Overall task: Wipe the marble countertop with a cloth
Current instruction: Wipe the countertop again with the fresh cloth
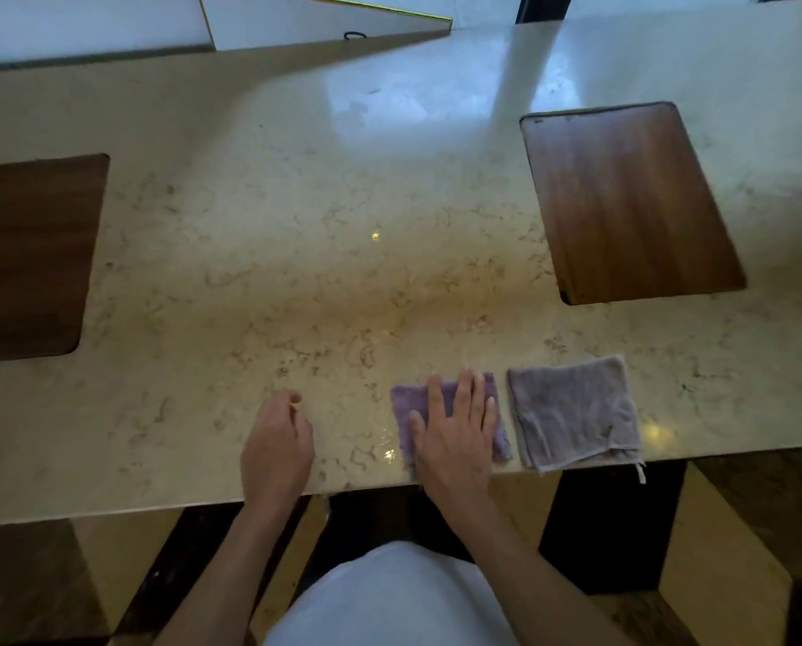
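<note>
Right hand (457, 435) lies spread, palm down on the purple cloth (450, 419) at the countertop's (296, 216) near edge, probably to press it for wiping (grey cloth (574, 412) just beside). Left hand (278, 440) rests loosely curled, empty.

- Two cloths: a purple cloth (450, 419) and a grey cloth (574, 412).
- Two wooden boards: a left board (31, 258) and a right board (627, 202).
- Two hands: a left hand (278, 447) and a right hand (457, 435).
- One marble tabletop (296, 202).
</note>
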Action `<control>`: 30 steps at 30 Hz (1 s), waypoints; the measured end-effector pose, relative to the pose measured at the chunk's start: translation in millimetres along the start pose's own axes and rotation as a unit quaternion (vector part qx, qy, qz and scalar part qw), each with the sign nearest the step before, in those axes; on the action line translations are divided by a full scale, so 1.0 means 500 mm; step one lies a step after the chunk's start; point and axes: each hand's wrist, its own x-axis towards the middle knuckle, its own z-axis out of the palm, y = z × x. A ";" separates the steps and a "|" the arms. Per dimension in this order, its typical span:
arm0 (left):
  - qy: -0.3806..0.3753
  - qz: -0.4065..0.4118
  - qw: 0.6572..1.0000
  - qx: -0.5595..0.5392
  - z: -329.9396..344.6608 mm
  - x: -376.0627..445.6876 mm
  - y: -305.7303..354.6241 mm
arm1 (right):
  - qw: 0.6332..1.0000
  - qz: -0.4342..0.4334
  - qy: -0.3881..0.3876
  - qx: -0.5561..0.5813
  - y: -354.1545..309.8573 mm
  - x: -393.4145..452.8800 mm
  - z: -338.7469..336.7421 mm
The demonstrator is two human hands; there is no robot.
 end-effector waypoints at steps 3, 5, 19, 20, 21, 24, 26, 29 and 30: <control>0.018 -0.001 1.000 -0.002 -0.031 0.028 -0.066 | 1.000 0.018 0.014 -0.012 -0.002 0.010 0.012; 0.019 0.015 1.000 0.006 -0.057 0.053 -0.122 | 0.999 0.037 0.022 -0.011 -0.011 0.006 0.018; -0.043 0.120 0.978 0.167 -0.138 0.179 -0.387 | 0.992 -0.117 0.030 -0.043 -0.268 -0.156 0.140; -0.048 0.118 0.978 0.164 -0.138 0.179 -0.390 | 0.993 -0.106 0.029 -0.046 -0.227 -0.158 0.139; -0.055 0.119 0.978 0.162 -0.137 0.179 -0.393 | 0.995 -0.078 0.032 -0.055 -0.179 -0.157 0.131; -0.070 0.123 0.976 0.164 -0.137 0.181 -0.399 | 0.994 0.078 0.040 -0.060 -0.063 -0.114 0.078; -0.073 0.120 0.975 0.170 -0.138 0.182 -0.397 | 0.986 0.158 0.051 -0.029 -0.062 -0.065 0.060; -0.076 0.114 0.975 0.173 -0.135 0.179 -0.396 | 0.978 0.198 0.063 0.011 -0.171 -0.022 0.063; -0.075 0.112 0.976 0.171 -0.136 0.179 -0.395 | 0.985 0.166 0.046 0.014 -0.216 -0.025 0.074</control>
